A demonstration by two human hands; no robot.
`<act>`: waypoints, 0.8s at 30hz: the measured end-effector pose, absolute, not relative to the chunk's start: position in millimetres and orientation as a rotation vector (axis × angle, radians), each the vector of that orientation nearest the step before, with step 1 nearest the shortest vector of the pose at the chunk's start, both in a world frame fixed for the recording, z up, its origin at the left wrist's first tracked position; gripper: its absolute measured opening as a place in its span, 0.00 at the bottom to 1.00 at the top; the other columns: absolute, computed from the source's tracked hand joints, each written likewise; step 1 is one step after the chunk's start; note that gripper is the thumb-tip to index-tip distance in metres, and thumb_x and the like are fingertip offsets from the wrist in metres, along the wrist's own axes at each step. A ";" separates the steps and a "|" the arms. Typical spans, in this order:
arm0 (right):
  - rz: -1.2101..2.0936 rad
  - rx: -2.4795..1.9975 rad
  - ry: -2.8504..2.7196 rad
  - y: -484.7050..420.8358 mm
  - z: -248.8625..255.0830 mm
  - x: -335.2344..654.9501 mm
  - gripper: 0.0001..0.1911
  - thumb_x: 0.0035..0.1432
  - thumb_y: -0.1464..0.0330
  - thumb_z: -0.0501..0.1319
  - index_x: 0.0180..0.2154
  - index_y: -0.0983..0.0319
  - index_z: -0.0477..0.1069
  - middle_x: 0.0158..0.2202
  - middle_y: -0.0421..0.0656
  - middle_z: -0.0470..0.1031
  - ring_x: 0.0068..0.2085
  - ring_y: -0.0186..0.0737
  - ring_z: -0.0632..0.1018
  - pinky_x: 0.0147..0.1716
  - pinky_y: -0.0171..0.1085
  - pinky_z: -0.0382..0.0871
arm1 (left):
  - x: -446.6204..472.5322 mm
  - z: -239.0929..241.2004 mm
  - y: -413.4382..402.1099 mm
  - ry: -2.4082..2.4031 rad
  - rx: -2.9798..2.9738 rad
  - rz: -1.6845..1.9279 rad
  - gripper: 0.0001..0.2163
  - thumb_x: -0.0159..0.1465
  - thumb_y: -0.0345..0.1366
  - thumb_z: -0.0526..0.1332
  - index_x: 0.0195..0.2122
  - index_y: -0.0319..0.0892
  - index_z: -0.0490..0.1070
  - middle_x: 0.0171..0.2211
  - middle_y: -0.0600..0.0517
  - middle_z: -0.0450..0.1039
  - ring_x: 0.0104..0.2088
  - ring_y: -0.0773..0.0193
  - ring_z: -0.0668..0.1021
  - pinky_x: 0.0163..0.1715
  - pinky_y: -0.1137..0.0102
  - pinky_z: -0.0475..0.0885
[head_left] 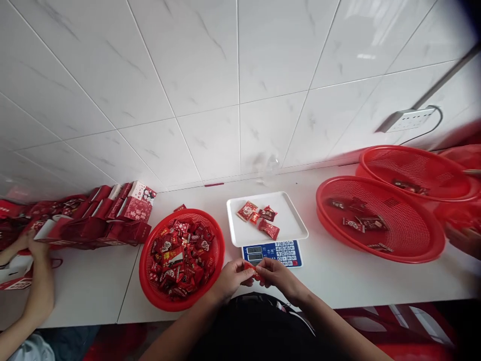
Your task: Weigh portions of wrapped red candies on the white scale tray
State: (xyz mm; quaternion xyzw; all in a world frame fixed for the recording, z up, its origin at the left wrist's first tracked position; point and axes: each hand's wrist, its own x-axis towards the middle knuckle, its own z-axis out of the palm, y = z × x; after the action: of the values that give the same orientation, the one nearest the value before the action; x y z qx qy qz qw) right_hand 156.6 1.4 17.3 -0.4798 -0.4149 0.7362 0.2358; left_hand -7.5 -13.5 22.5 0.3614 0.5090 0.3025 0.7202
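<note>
Both of my hands are together just in front of the digital scale (296, 253). My left hand (233, 278) and my right hand (277, 277) pinch a small red wrapped candy (256, 273) between their fingertips. Much of the candy is covered by the fingers. Beyond them, the scale's white tray (291, 215) bears several wrapped candies (268, 229) in red and dark red. To the left stands a red plastic basket (219, 235) full of red-wrapped candies (184, 260).
Two red mesh baskets (409, 235) stand on the right, each holding a few wrapped pieces. A co-worker's hand (464, 240) is beside them. At left, another person's arms (41, 281) reach toward a row of red boxes (131, 210). A power strip (408, 120) is on the tiled wall.
</note>
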 end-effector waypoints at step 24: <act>2.011 -1.432 -1.021 -8.2 5.0 170.2 0.17 0.45 0.56 0.61 0.34 0.61 0.69 0.31 0.41 0.72 0.30 0.34 0.72 0.30 0.35 0.63 | -121.1 -60.8 37.9 1.916 1.821 -0.229 0.32 0.55 0.42 0.56 0.60 0.44 0.50 0.64 0.45 0.42 0.56 0.49 0.63 0.54 0.59 0.55</act>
State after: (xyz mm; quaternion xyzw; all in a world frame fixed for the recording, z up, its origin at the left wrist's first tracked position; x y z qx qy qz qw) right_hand 170.2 -8.2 5.0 -0.5213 -0.3715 0.7321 0.2326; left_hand -121.1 37.9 -60.8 0.6659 0.7008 -0.0836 0.2419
